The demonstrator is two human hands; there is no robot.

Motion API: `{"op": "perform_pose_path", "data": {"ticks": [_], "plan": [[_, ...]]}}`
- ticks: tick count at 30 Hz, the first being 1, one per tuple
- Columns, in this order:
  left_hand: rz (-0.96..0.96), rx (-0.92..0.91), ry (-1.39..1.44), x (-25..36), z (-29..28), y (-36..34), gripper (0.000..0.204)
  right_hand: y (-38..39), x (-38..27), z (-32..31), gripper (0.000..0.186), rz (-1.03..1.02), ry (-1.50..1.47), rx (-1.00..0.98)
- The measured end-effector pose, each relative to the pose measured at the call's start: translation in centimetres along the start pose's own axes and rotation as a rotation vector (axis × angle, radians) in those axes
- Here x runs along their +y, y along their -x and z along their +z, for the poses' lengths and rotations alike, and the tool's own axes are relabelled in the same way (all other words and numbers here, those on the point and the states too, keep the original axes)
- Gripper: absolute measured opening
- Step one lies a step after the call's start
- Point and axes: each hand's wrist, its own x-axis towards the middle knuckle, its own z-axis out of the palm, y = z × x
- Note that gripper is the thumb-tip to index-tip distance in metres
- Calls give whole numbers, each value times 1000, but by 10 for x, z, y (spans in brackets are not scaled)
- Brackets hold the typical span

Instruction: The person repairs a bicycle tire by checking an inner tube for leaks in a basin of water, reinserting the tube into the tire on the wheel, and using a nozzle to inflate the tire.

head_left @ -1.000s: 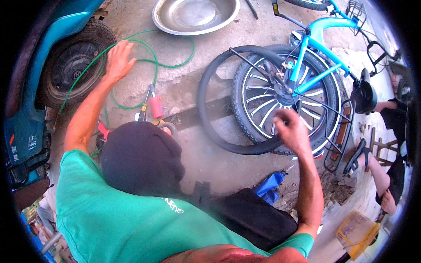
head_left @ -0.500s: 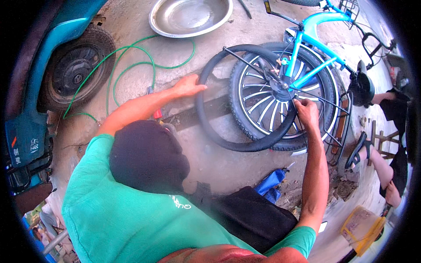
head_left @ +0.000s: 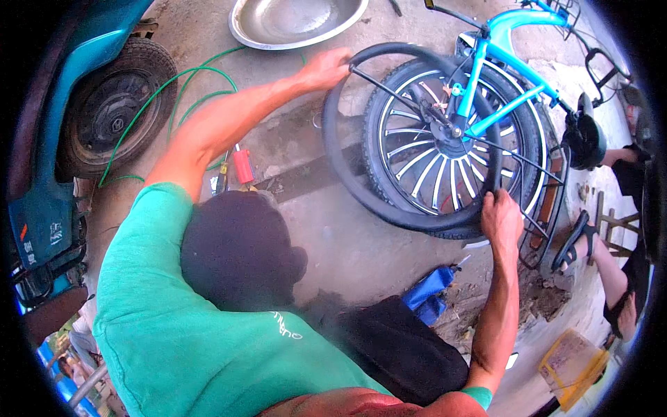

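An inflated black inner tube [head_left: 337, 142] is held as a large ring over the spoked wheel [head_left: 424, 170] of a blue bicycle [head_left: 499, 43] lying on its side. My left hand [head_left: 329, 68] grips the tube's upper left, beside the tip of a thin black rod. At the lower right of the ring, my right hand [head_left: 501, 221] is closed around the tube. Part of the tube passes behind the blue frame tubes and the black rods near the hub. The wheel has a tyre [head_left: 381, 182] on its rim.
A metal basin [head_left: 295, 24] stands at the top. A green hose [head_left: 149, 111] curls beside a vehicle wheel [head_left: 118, 115] on the left. A red-handled tool [head_left: 242, 167] and a blue bag [head_left: 428, 295] lie on the ground. Another person's sandalled foot [head_left: 575, 244] and a yellowish bucket [head_left: 573, 367] are at right.
My left hand has moved up and right and taken hold of the tube. My right hand has slid lower and farther right, and the ring has shifted up and right over the wheel.
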Motion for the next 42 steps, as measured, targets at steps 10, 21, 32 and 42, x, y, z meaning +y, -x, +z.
{"op": "perform_pose_path", "data": {"ticks": [10, 21, 32, 42], "plan": [[51, -77, 55, 27, 41, -53, 43, 48, 18, 2, 14, -188, -324, 172], [360, 7, -142, 58, 32, 34, 29, 58, -23, 24, 39, -765, -207, 175], [751, -491, -71, 135, 78, 97, 42, 83, -30, 39, 20, -882, -250, 69], [715, -535, -24, 140, 77, 96, 36, 82, -27, 41, 29, -836, -318, 79]]}}
